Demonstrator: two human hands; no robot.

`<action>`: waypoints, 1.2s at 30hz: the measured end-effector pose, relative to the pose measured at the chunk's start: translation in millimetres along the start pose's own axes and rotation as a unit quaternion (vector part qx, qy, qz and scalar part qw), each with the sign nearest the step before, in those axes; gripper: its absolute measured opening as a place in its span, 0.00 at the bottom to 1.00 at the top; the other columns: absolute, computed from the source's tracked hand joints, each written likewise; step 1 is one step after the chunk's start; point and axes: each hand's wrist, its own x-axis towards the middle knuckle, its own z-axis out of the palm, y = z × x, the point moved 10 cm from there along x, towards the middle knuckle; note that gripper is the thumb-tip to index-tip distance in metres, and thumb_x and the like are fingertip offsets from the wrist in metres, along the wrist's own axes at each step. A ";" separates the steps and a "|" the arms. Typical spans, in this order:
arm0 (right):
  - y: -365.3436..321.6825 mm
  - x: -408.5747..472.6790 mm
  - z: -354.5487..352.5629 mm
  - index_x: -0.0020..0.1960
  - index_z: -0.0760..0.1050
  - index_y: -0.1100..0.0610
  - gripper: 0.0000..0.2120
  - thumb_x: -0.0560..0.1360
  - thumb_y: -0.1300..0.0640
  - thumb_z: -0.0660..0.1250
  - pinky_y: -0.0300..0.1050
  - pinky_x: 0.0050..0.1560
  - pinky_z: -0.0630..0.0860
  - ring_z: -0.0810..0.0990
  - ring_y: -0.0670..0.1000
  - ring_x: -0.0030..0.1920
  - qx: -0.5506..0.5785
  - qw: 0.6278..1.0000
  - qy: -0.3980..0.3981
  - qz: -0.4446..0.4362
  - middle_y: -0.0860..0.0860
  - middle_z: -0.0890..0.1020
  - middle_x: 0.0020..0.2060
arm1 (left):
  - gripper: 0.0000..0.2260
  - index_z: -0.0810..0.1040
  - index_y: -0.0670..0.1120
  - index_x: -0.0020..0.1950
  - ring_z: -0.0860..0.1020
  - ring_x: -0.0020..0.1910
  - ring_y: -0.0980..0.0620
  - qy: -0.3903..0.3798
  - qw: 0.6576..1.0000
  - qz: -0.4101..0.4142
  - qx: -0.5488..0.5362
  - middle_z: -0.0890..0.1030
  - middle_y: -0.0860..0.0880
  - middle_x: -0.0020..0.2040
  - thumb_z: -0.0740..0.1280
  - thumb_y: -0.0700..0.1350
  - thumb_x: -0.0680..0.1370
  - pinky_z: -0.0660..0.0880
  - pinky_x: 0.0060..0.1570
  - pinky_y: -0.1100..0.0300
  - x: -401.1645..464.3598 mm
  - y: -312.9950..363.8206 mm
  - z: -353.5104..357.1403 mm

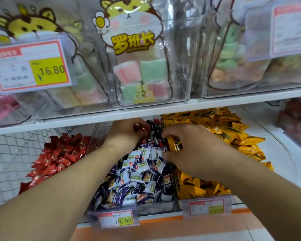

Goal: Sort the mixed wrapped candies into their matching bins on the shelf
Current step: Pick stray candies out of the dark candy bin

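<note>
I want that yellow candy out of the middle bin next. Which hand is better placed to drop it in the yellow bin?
The right hand. It already grips the yellow candy and sits at the middle bin's right edge, beside the yellow bin. The left hand holds a red candy on the far side.

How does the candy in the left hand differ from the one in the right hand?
The left hand holds a small red-wrapped candy; the right hand holds a longer yellow-and-black wrapped candy. The red one sits far back, under the white shelf; the yellow one is nearer, by the divider to the yellow-candy bin. Both are above the middle bin of blue-and-white candies.
</note>
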 end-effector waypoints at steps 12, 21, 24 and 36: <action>-8.9 3.8 1.2 0.74 0.69 0.43 0.25 0.79 0.47 0.71 0.32 0.28 0.65 0.70 0.39 0.32 -0.023 0.999 0.020 -0.008 0.46 0.75 0.68 | 0.03 0.88 0.56 0.46 0.85 0.44 0.57 0.096 0.982 -0.044 -0.159 0.87 0.59 0.43 0.79 0.48 0.74 0.82 0.49 0.61 -36.8 -8.6 -52.2; -43.5 6.3 10.7 0.65 0.74 0.50 0.16 0.78 0.55 0.67 0.55 0.52 0.83 0.80 0.55 0.53 -0.063 0.995 0.077 -0.022 0.51 0.80 0.57 | 0.09 0.88 0.49 0.50 0.86 0.48 0.57 0.110 0.947 -0.048 -0.298 0.88 0.54 0.46 0.79 0.39 0.73 0.80 0.52 0.67 -105.2 -20.8 -103.8; -56.1 10.9 20.9 0.65 0.74 0.51 0.15 0.79 0.55 0.67 0.54 0.48 0.83 0.81 0.51 0.45 -0.070 0.994 0.074 -0.029 0.52 0.80 0.57 | 0.08 0.87 0.49 0.49 0.86 0.46 0.57 0.141 0.936 -0.065 -0.315 0.88 0.52 0.44 0.79 0.39 0.72 0.79 0.48 0.69 -122.3 -46.9 -129.9; -65.2 49.2 43.6 0.70 0.73 0.49 0.19 0.80 0.58 0.67 0.38 0.45 0.74 0.81 0.51 0.52 -0.103 0.990 0.078 -0.062 0.52 0.80 0.61 | 0.07 0.83 0.61 0.53 0.77 0.50 0.58 0.164 0.980 -0.094 0.062 0.81 0.60 0.54 0.70 0.49 0.80 0.70 0.49 0.58 -141.7 -117.1 -178.1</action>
